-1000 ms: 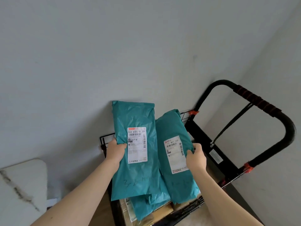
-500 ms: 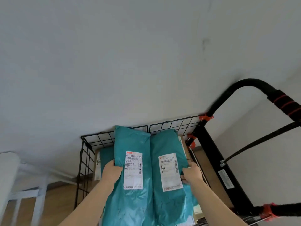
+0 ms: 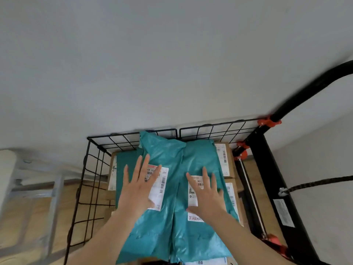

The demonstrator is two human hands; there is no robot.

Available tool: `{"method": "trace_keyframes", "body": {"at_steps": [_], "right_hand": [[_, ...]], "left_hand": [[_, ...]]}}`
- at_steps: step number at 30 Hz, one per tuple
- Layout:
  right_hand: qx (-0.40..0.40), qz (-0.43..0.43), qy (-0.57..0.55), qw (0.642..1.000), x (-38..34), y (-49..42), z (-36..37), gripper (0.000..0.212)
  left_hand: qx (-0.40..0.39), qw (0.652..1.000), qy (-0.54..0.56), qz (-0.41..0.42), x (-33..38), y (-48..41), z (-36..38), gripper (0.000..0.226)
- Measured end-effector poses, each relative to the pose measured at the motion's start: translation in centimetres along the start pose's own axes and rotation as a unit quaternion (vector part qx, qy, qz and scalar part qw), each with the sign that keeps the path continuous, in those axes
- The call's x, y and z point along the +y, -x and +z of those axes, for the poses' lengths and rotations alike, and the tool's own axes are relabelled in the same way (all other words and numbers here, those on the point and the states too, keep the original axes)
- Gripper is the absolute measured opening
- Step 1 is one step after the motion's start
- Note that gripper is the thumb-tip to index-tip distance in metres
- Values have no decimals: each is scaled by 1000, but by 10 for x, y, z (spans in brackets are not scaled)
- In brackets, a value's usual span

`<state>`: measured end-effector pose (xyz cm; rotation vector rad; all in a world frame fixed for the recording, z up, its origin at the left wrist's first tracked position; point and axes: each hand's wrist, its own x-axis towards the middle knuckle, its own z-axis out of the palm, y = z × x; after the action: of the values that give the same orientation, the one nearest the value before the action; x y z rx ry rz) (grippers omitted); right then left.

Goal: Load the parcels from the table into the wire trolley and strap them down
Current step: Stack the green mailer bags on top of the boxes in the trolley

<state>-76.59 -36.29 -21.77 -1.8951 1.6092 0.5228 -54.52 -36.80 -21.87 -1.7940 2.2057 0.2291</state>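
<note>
Teal parcels in the trolley. 2 bags lie side by side on cardboard boxes inside the wire walls. The left hand, fingers straight and spread, rests flat on the left bag. At 3 o'clock from it, the right hand rests flat on the right bag. The hands are apart and grip nothing. The handle rises at 2 o'clock, and a cord runs at 3 o'clock.
</note>
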Motion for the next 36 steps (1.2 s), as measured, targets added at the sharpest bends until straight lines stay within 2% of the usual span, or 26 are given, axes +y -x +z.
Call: {"method": "trace_keyframes", "body": {"at_steps": [4, 7, 13, 21, 25, 29, 32, 36], "right_hand": [[-28, 8, 47, 998, -6, -14, 5, 111], [-44, 14, 60, 997, -7, -21, 8, 114], [-62, 25, 84, 994, -10, -30, 11, 116], [-68, 22, 89, 994, -11, -27, 6, 115], [-58, 25, 84, 994, -14, -19, -5, 106], [14, 33, 74, 997, -25, 2, -13, 86], [70, 27, 60, 995, -45, 24, -15, 74], [110, -9, 35, 993, -90, 51, -19, 66]], "left_hand": [[-92, 994, 4, -54, 2, -7, 10, 138], [-199, 969, 86, -116, 2, -4, 19, 134], [-227, 944, 158, -181, 15, -5, 20, 133], [-253, 927, 188, -204, 14, 4, 18, 123], [-250, 928, 200, -189, 6, 11, 5, 111], [-221, 947, 170, -159, -3, 24, -13, 107], [-165, 968, 152, -113, -12, 40, -27, 99], [-80, 984, 147, -61, -36, 73, -49, 78]]}}
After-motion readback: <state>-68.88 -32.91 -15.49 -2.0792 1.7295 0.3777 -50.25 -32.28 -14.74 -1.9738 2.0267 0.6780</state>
